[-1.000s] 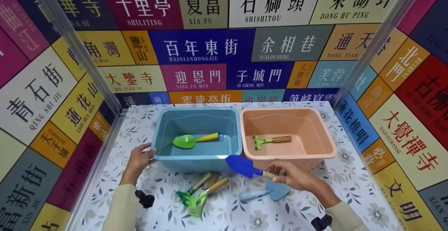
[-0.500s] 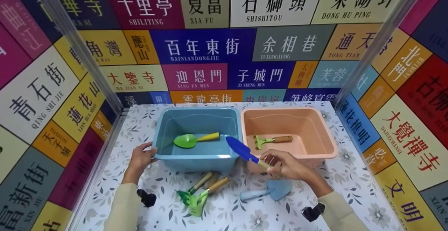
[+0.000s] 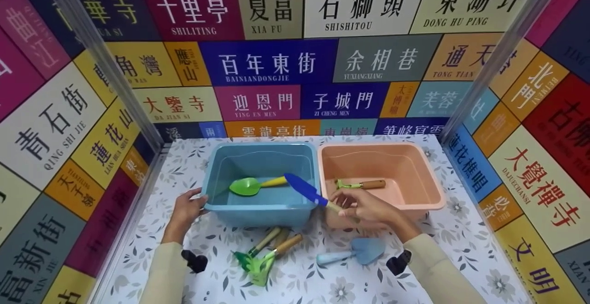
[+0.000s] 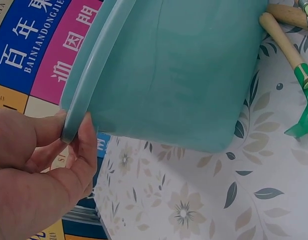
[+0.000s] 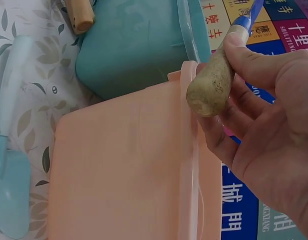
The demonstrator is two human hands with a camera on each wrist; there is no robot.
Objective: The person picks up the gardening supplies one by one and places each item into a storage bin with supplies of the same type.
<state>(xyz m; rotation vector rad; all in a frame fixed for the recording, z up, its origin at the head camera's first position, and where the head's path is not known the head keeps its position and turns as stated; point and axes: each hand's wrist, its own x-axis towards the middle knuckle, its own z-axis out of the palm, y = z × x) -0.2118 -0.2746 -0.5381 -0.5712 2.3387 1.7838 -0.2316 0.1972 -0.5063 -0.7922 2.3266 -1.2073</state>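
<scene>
My left hand point(image 3: 185, 209) pinches the rim of the blue bin point(image 4: 158, 75) at its near left corner, thumb and fingers on either side of the lip. My right hand point(image 3: 364, 207) grips the wooden handle of a blue hand trowel point(image 3: 306, 190), whose blade reaches over the blue bin's right rim. Inside the blue bin lies a green trowel point(image 3: 245, 186) with a yellow handle. In the orange bin point(image 5: 124, 170), partly behind my right hand, sits a small green rake point(image 3: 364, 184) with a wooden handle.
In front of the bins, a light-blue trowel point(image 3: 366, 250) lies on the flowered tabletop point(image 3: 299, 285). A bright green hand rake point(image 3: 260, 269) lies with other wooden-handled tools near the blue bin. Sign-covered walls point(image 3: 272, 60) enclose the back and sides.
My right hand has moved left and slightly up with the blue trowel, bringing its blade from in front of the bins to over the blue bin's rim. My left hand keeps its place.
</scene>
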